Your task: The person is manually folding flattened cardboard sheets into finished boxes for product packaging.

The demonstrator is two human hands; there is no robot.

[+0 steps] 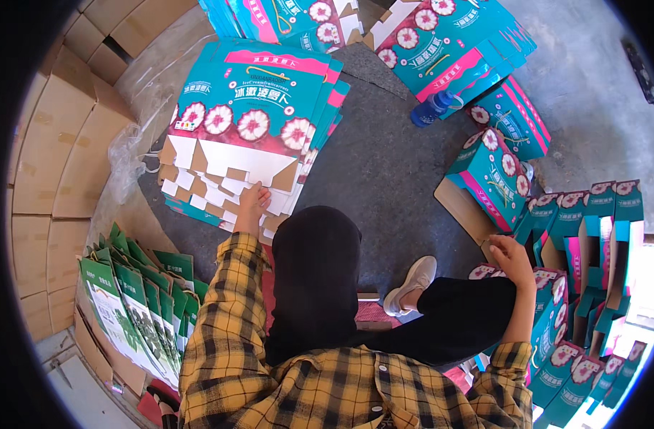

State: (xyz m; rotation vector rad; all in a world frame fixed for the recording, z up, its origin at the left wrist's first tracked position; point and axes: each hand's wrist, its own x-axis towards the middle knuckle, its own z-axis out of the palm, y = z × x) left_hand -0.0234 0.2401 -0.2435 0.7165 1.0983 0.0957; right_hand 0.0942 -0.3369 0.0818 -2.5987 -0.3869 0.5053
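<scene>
A stack of flat teal, pink and maroon cartons [252, 96] printed with sliced fruit lies ahead on the left. My left hand [252, 203] is at its near edge, fingers closed on a white-and-brown flap of the top carton. My right hand [511, 259] is over my bent right knee, its fingers loosely bent, with nothing visible in them. Close to its fingertips is the brown cardboard flap [461, 211] of a folded-up teal box [493, 177]. The undersides of the right fingers are hidden.
More flat cartons [448, 50] lie at the far side, near a blue bottle [432, 109]. Another formed box [513, 118] stands behind. Rows of teal boxes [584, 222] fill the right. Green-and-white packages [137, 293] stand at left, below stacked brown boxes [51, 143].
</scene>
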